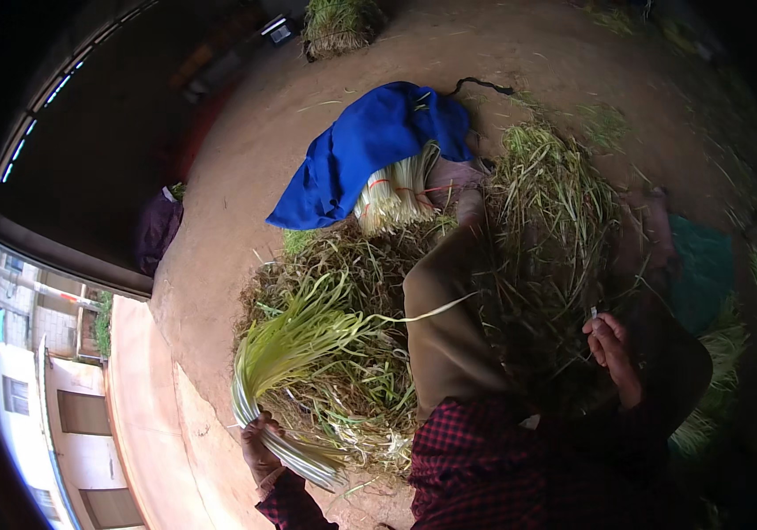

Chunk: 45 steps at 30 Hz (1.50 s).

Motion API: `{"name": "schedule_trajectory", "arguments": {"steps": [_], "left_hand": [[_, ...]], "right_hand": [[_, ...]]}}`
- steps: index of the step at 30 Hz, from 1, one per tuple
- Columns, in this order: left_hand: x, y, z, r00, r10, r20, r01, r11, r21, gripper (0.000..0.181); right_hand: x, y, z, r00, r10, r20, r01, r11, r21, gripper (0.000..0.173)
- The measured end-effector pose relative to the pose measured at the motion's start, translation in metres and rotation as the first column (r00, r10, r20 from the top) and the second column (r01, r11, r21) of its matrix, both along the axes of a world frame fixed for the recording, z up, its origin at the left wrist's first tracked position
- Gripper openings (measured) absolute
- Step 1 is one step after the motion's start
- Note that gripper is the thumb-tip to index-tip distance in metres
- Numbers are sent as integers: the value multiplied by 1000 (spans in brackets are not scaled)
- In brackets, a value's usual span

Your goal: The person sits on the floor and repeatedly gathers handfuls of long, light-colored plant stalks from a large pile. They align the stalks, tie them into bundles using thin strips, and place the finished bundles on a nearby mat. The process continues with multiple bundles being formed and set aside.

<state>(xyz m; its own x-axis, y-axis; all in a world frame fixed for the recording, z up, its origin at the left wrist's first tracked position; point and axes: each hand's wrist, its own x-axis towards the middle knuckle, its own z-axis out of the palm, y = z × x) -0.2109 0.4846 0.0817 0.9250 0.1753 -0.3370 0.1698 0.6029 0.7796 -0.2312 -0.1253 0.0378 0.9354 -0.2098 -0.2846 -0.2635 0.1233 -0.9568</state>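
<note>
My left hand (pixel 261 445), at the lower left, is closed around the white stems of a bunch of long yellow-green leafy stalks (pixel 285 358). Its leaves fan over a heap of dry and green plant trimmings (pixel 371 384). At the right, my right hand (pixel 610 341) has its fingers bent, with a small pale piece at the fingertips that is too small to name. Beyond my knee lie white-stemmed bundles tied with red bands (pixel 395 195), partly covered by a blue cloth (pixel 378 139).
More cut leaves (pixel 550 179) are piled between my legs. A green sheet (pixel 703 271) and loose greens (pixel 716 371) lie at the right. A leafy bundle (pixel 342 26) stands on the earthen floor at the top. A dark purple bag (pixel 160 228) sits by the doorway at the left.
</note>
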Motion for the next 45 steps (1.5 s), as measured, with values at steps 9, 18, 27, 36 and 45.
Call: {"name": "schedule_trajectory", "arguments": {"steps": [9,18,27,36,45], "left_hand": [[20,10,91,927,180,329,-250,950,185,26],[36,14,84,950,190,248,-200,980,14,23],[50,2,106,940,118,320,-147,987,68,20],[122,-100,141,900,-60,433,-15,986,168,19],[201,-291,51,823,-406,397,487,864,-127,16]], "right_hand": [[1,-3,-18,999,32,-22,-32,999,-15,24],[-2,-4,-39,972,137,-193,-150,987,-57,21],[-7,6,-61,931,165,-324,-250,938,-241,20],[-49,-32,-173,704,517,-487,-691,342,-637,25],[-48,-31,-144,949,299,-95,-169,233,-958,14]]}}
